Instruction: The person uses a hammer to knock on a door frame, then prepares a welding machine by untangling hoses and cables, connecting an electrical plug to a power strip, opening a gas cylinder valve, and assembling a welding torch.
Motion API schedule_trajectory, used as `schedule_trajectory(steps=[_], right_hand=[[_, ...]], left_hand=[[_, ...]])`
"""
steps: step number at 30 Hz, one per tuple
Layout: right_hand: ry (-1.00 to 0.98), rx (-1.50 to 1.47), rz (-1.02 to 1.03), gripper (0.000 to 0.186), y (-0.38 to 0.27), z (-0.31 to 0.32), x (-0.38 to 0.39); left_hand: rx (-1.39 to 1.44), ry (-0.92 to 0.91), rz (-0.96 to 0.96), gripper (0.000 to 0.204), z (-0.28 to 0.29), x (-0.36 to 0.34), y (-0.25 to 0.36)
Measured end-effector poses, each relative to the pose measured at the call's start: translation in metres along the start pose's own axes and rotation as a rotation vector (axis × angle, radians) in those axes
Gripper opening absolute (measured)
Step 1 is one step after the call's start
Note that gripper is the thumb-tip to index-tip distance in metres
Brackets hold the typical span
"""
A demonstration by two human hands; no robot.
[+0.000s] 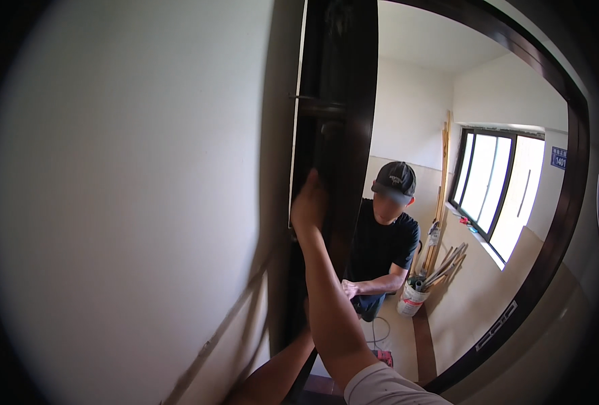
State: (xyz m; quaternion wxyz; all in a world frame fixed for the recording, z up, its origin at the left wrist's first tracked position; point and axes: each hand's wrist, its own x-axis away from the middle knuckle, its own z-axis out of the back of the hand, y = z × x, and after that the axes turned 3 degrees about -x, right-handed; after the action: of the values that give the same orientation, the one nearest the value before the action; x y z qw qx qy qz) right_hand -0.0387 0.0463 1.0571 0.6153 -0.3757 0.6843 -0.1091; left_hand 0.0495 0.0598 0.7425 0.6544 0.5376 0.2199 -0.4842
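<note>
A dark brown door (353,135) stands upright in front of me, its narrow edge and hardware in shadow. My right hand (309,204) is raised against this edge at mid-height, closed on it with one digit pointing up; the other fingers are lost in the dark. Lower down, my left forearm (272,370) passes behind my right forearm toward the door, and its hand is mostly hidden. Just beyond the door a person in a black cap and black T-shirt (387,239) bends forward, one hand (349,289) close to the door's far side.
A white wall (137,189) fills the left. The dark door frame (549,260) curves round the right. Past it stand a white bucket (411,301) with sticks and pipes, long wooden strips (441,182), a window (495,182), and a red tool (383,358) with a cable on the floor.
</note>
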Motion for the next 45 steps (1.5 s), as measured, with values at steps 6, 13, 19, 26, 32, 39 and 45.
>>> schedule_trajectory(steps=[6, 13, 19, 26, 32, 39, 45], right_hand=[[-0.305, 0.09, -0.369, 0.064, -0.054, 0.008, -0.033], [0.225, 0.092, 0.315, 0.063, 0.002, -0.023, 0.003], [-0.123, 0.048, -0.108, 0.07, -0.038, -0.018, -0.021], [-0.092, 0.065, -0.08, 0.075, -0.031, -0.02, -0.022], [0.262, 0.075, 0.336, 0.07, 0.003, -0.031, -0.011], [-0.149, 0.139, -0.017, 0.065, -0.018, -0.003, -0.037], [-0.125, 0.088, 0.025, 0.058, -0.006, 0.02, 0.029]], left_hand=[[0.001, 0.004, 0.027, 0.03, -0.005, 0.011, -0.003], [0.022, 0.01, 0.015, 0.03, -0.005, 0.002, -0.001], [0.02, 0.014, 0.031, 0.031, -0.001, 0.001, -0.005], [0.017, 0.019, 0.038, 0.031, 0.002, 0.002, -0.007], [0.02, 0.025, 0.029, 0.032, 0.003, -0.002, -0.008], [0.033, 0.016, 0.027, 0.032, -0.001, -0.002, -0.001], [0.021, 0.016, 0.043, 0.032, 0.005, 0.001, -0.009]])
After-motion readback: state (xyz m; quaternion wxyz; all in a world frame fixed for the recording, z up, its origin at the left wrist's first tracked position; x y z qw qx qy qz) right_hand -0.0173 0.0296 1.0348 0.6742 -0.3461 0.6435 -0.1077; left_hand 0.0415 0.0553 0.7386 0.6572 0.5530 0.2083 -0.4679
